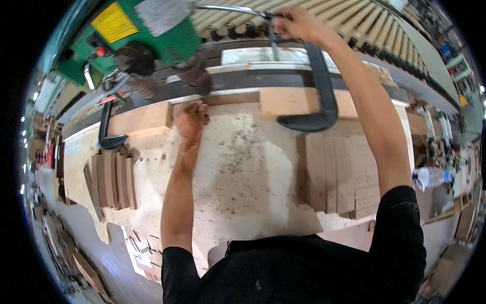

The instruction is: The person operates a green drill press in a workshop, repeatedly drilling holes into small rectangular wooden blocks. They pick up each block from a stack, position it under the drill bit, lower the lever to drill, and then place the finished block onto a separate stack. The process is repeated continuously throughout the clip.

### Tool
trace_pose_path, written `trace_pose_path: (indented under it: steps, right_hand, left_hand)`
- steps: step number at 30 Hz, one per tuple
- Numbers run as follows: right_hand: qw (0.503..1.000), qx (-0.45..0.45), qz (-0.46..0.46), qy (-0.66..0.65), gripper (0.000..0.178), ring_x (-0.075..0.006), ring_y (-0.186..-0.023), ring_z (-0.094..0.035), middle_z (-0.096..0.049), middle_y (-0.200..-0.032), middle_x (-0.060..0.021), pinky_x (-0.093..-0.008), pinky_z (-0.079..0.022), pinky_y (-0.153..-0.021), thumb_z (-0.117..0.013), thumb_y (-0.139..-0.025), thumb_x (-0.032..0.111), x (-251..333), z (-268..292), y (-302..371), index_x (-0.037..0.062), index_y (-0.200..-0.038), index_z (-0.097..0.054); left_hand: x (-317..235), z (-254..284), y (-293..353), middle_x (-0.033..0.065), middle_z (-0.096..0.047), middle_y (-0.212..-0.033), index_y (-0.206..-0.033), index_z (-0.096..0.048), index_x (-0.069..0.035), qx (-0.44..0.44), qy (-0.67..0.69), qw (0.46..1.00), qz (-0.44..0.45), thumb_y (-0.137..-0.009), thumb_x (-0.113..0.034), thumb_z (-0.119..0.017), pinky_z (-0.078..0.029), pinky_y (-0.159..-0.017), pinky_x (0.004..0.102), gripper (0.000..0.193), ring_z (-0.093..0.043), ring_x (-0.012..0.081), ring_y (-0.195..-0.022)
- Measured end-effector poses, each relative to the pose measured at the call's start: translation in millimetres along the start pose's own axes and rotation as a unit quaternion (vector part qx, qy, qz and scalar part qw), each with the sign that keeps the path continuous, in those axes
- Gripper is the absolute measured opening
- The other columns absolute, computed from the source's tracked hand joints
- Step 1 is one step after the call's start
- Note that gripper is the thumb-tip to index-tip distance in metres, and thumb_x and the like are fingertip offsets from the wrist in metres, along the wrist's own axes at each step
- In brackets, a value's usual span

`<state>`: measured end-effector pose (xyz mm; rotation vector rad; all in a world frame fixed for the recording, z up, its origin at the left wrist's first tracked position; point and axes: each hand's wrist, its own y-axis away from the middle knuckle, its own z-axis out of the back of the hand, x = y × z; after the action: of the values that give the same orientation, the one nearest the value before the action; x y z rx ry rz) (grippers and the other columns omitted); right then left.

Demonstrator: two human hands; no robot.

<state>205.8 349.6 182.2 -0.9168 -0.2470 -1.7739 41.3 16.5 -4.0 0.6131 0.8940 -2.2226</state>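
The left hand [190,120] is positioned at the far edge of the tabletop [152,197], beside the right end of the left wooden block [142,119]. Its fingers are curled together against the brown wood strip [234,98], which extends along the gap between the left wooden block and the right wooden block [286,102]. Whether these fingers grip the strip or only rest on it cannot be told.

The right hand [297,24] is raised at the far side. Its fingers are clamped on a dark fitting [270,16] at the end of a chrome rod [228,8]. The large black clamp [324,86] is located just below this hand; its frame crosses the right wooden block and its hooked end lies on the near side of the block.

A smaller black clamp [105,124] crosses the left wooden block. The green machine [167,38] stands at the upper left, above the left hand. A row of pale rollers [372,23] occupies the upper right.

Brown slats stand in a left stack [111,180] and a right stack [329,172] on the tabletop. Dark debris [235,152] is scattered between the stacks. A clear bottle [430,178] is located at the far right.
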Motion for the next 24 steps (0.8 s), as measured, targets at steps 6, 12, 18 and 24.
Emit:
trace_pose_path:
  steps: [6, 12, 18, 24]
  right_hand:
    - [1.0, 0.019, -0.018, -0.012, 0.042, -0.0243, -0.071, -0.067, -0.069, -0.083, -0.016, -0.0378, -0.05, -0.067, -0.067, -0.089, 0.032, -55.0, -88.9, -29.2, 0.0038, -0.12, -0.062]
    - [0.995, 0.053, -0.059, -0.061, 0.048, -0.0333, -0.097, -0.065, -0.068, -0.104, -0.0176, -0.0414, -0.05, -0.081, -0.066, -0.088, 0.04, -36.0, -156.9, -59.1, 0.0066, -0.123, -0.061]
    - [0.998, -0.055, -0.037, 0.013, 0.054, -0.0356, -0.111, -0.06, -0.065, -0.114, -0.0169, -0.0446, -0.048, -0.091, -0.066, -0.086, 0.044, -50.4, -173.8, -69.4, 0.0093, -0.126, -0.06]
    - [0.997, 0.034, -0.062, -0.035, 0.047, -0.0247, -0.085, -0.067, -0.07, -0.1, -0.0112, -0.0383, -0.053, -0.077, -0.063, -0.091, 0.035, -43.6, -84.9, -24.2, 0.0065, -0.128, -0.059]
  left_hand:
    - [-1.3, -5.8, 0.2, 0.0106, -0.068, -0.081, -0.087, -0.072, -0.002, -0.028, 0.082, 0.996, -0.008, -0.077, -0.012, -0.076, -0.051, -0.058, 0.0333, 0.015, -0.064, 0.0223, -0.066]
    - [-3.1, 3.5, 5.6, 0.0109, -0.065, -0.079, -0.086, -0.071, -0.003, -0.022, 0.026, 0.998, -0.045, -0.076, -0.01, -0.075, -0.051, -0.06, 0.0357, 0.013, -0.064, 0.0259, -0.068]
    - [-21.9, 2.3, -6.2, 0.0098, -0.064, -0.084, -0.085, -0.071, -0.006, -0.022, -0.002, 0.996, -0.088, -0.077, -0.011, -0.073, -0.052, -0.063, 0.038, 0.01, -0.065, 0.0295, -0.074]
    - [-7.9, 3.0, -4.2, 0.0121, -0.064, -0.098, -0.092, -0.068, -0.003, 0.018, 0.098, 0.993, -0.059, -0.08, -0.011, -0.071, -0.053, -0.07, 0.0388, 0.015, -0.065, 0.0296, -0.078]
